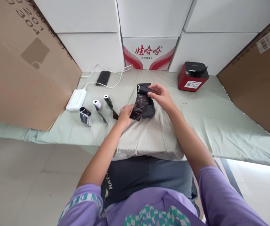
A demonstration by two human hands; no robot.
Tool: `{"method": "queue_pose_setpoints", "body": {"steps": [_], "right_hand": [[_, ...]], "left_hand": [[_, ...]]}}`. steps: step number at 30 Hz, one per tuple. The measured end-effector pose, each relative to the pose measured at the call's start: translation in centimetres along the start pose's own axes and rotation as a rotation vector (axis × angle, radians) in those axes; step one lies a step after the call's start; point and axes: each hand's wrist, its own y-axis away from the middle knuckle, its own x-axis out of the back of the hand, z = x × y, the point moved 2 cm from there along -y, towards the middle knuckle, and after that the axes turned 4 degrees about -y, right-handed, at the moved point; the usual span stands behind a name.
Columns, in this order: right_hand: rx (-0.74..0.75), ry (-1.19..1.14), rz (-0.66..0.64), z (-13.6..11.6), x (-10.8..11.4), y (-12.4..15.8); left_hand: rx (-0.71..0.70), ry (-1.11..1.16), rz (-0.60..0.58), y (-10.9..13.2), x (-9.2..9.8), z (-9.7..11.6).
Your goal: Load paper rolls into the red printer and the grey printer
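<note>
My right hand [160,94] grips the end of a small dark roll [143,90] with a pale core between thumb and fingers. A black strip with light marbled lines [140,106] hangs from that roll, and my left hand [125,115] has its fingers closed on the strip's lower left edge. Beneath them lies a black box-like device [150,112], its raised back part behind the roll. My hands and the strip cover much of the device. To the left stand a black-patterned roll [108,100], a white roll [97,104] and another dark roll [85,111], each with a loose tail.
A white power bank [76,99] with a cable and a dark phone [103,78] lie at the back left. At the back right sits a red and black box-shaped device [193,77]. Cardboard [26,69] flanks the cloth-covered table [210,116]; white boxes [149,51] line the back.
</note>
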Motion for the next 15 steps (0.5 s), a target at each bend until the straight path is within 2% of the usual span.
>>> {"method": "queue_pose_setpoints", "body": {"steps": [3, 6, 10, 15], "right_hand": [[-0.005, 0.279, 0.070, 2.3, 0.5, -0.5], [-0.031, 0.410, 0.081, 3.4, 0.4, -0.4], [-0.030, 0.292, 0.217, 3.1, 0.7, -0.3], [0.049, 0.025, 0.342, 0.9, 1.8, 0.1]], "left_hand": [[-0.030, -0.013, -0.005, 0.0, 0.3, 0.4], [-0.035, -0.026, -0.015, 0.0, 0.6, 0.7], [-0.030, -0.038, -0.029, 0.0, 0.8, 0.4], [-0.029, -0.018, -0.003, 0.2, 0.8, 0.2]]}}
